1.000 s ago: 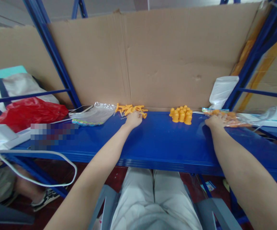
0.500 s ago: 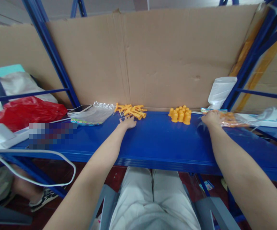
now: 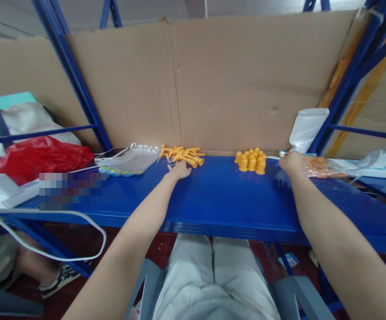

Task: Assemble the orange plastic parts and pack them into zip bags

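My left hand rests on the blue shelf with its fingertips at the near edge of a pile of orange T-shaped plastic pieces. Its fingers point away from me and are hidden behind the knuckles. My right hand is closed on the left end of a clear plastic bag holding orange pieces, which lies on the shelf at the right. Between my hands stands a cluster of several orange bell-shaped pieces, untouched.
A cardboard sheet backs the shelf. A stack of clear bags and a phone lie left of the pile, with a red bag and white cable farther left. A white bag leans at the right post. Another person's leg is below left.
My left hand drew back from the T-shaped pile, then moved forward to its near edge again. My right hand slid left along the clear bag towards the bell-shaped pieces.
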